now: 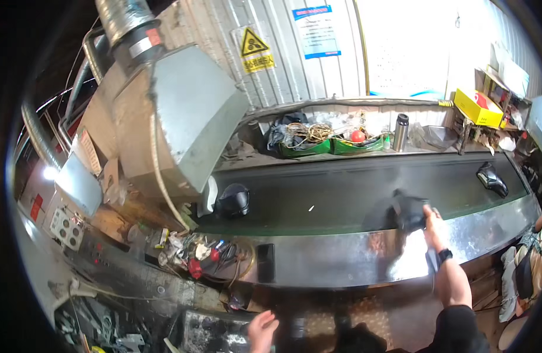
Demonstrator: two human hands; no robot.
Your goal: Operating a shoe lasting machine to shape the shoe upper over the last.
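Observation:
My right hand (pixel 436 228), with a dark watch on its wrist, grips a black shoe-like piece (pixel 410 213) above the near edge of a dark conveyor belt (pixel 336 188). Motion blurs the piece, so its exact kind is unclear. Low in the view, my left hand (pixel 263 332) hangs in front of the bench with its fingers loosely bent and nothing visible in them. A glossy black shoe-like piece (pixel 493 179) lies at the belt's right end. Toward the left end are a rounded black piece (pixel 234 200) and a white curved piece (pixel 208 196).
A grey metal hood (pixel 194 112) overhangs the belt's left end. A metal ledge (pixel 330 259) borders the near side, with a dark flat rectangular object (pixel 265 263) on it. Green bins (pixel 306 149), a steel flask (pixel 401 132) and a yellow box (pixel 478 108) stand behind.

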